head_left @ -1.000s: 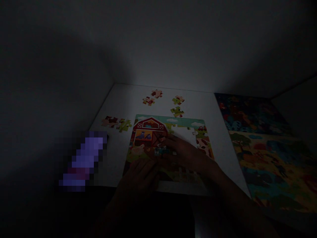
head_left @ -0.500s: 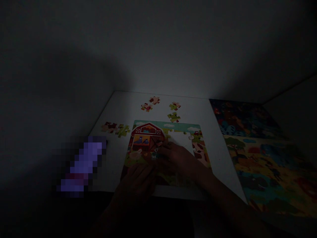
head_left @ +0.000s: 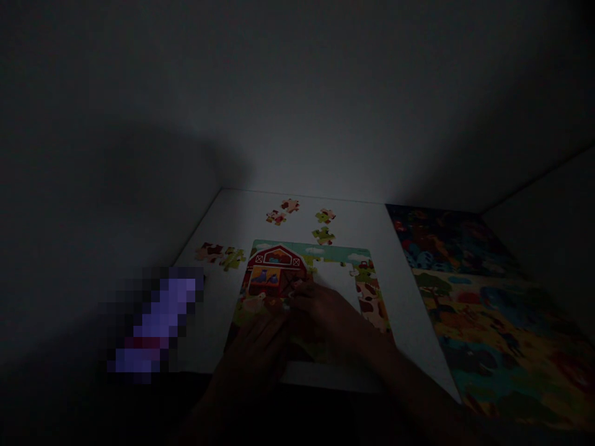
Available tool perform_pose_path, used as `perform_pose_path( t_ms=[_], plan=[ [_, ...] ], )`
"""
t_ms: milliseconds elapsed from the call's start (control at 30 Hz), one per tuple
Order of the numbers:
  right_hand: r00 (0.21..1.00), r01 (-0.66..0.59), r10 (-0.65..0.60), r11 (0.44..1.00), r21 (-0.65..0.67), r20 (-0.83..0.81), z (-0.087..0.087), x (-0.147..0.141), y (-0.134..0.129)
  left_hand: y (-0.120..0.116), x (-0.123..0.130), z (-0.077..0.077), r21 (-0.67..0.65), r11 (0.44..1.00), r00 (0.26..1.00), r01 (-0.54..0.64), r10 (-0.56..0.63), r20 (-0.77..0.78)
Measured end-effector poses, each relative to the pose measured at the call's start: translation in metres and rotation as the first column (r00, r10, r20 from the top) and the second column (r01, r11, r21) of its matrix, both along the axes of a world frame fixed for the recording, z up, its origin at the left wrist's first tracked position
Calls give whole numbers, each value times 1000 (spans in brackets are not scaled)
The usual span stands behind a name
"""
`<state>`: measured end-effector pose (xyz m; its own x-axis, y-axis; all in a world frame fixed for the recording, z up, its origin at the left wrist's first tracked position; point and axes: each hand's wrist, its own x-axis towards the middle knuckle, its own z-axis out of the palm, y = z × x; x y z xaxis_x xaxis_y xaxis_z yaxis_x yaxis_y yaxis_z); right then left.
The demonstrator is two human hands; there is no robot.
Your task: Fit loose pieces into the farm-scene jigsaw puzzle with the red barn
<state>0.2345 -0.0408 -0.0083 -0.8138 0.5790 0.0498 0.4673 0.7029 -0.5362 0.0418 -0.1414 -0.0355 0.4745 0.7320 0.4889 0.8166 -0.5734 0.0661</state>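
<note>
Red, green and blue farm jigsaw (head_left: pixel 269 282) flat on a white tabletop (head_left: pixel 411 334), with a gap (head_left: pixel 334 277) in its picture.
Compared with a second ago, the tabletop sits lower in view, and the bare right hand (head_left: pixel 328 310) has its fingers drawn in more by the printed red barn (head_left: pixel 277 255); whether they pinch anything, I cannot tell. The bare left hand (head_left: pixel 260 341) lies palm down at the near left, fingers extended. Knobbed, multicoloured loose pieces (head_left: pixel 323 235) remain beyond and left. Colourful animal pictures (head_left: pixel 488 334) lie along the right; plain grey walls (head_left: pixel 302 118) surround everything, dimly lit.
</note>
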Motion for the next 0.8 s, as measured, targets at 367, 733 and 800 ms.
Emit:
perform_pose_path(
  t_ms=[367,733,800],
  plan=[
    [908,340,-383,910,-238,-168,11,40,56,10,-1,-9,-90,996,984,28,-12,179],
    [796,540,-575,816,-206,-189,-21,42,156,135,15,36,-447,886,992,-128,107,-72],
    [765,548,-596,801,-239,-243,-31,40,164,160,17,39,-477,853,976,-211,161,-144]
  ],
)
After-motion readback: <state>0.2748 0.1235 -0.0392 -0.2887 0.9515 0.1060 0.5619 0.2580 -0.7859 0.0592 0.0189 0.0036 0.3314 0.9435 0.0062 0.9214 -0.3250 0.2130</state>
